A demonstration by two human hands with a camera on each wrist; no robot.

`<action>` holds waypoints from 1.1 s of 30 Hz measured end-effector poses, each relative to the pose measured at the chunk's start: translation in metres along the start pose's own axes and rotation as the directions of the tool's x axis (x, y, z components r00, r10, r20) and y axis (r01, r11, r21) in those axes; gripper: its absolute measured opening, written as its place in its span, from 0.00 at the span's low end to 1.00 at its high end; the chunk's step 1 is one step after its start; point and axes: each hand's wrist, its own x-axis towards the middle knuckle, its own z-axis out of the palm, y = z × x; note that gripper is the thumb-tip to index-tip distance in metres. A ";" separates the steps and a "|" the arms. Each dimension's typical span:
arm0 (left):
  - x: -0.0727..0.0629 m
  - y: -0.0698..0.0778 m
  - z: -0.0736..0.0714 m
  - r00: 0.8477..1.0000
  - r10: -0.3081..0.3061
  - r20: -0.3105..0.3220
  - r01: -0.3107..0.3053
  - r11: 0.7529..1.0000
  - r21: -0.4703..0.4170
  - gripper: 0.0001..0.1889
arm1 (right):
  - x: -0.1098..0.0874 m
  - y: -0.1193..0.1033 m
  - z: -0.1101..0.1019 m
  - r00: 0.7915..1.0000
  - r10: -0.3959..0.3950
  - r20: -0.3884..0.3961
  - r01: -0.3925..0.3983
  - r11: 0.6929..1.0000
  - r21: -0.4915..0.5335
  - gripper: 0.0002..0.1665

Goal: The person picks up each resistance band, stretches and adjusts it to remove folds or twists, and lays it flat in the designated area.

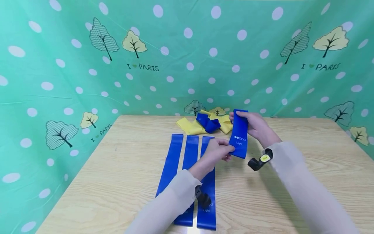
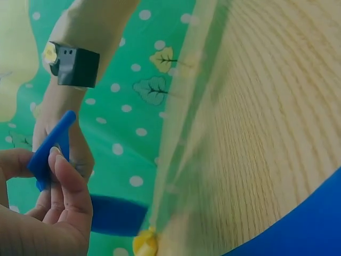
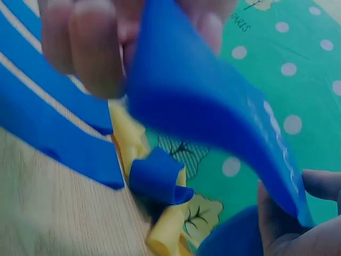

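Up off the table, both hands hold a blue resistance band (image 1: 240, 130) printed "Light" with a row of dots. My left hand (image 1: 214, 152) pinches its lower end, thumb over the face. Near the top, my right hand (image 1: 258, 127) grips the band with the thumb across its front. The right wrist view shows the band (image 3: 197, 101) curving between the two hands. Three more blue bands lie flat and side by side on the table: a left one (image 1: 172, 159), a middle one (image 1: 191, 151) and a right one (image 1: 208, 182), partly hidden under the left arm.
At the back of the wooden table (image 1: 306, 169), a crumpled blue band (image 1: 208, 123) lies on several loose yellow bands (image 1: 190, 127). A green dotted cloth (image 1: 175, 42) hangs behind the table and along its left side.
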 end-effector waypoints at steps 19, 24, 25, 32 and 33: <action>-0.027 -0.021 0.000 0.998 -0.017 0.062 0.011 0.996 0.090 0.13 | 0.008 0.005 -0.024 0.993 -0.012 -0.121 -0.031 0.940 -0.339 0.16; -0.039 -0.026 -0.001 0.995 -0.026 0.096 0.018 0.996 0.085 0.11 | 0.007 0.005 -0.028 0.988 -0.017 -0.155 -0.030 0.956 -0.292 0.03; -0.041 -0.027 -0.002 0.994 -0.029 0.103 0.021 0.996 0.085 0.10 | 0.007 0.006 -0.028 0.986 -0.015 -0.165 -0.032 0.961 -0.275 0.03; -0.058 -0.029 -0.002 0.985 -0.046 0.165 0.028 0.994 0.105 0.07 | 0.007 0.007 -0.032 0.981 -0.021 -0.191 -0.015 0.983 -0.184 0.11; -0.060 -0.029 -0.002 0.984 -0.047 0.175 0.028 0.993 0.111 0.07 | 0.007 0.007 -0.032 0.981 -0.022 -0.192 -0.014 0.983 -0.182 0.10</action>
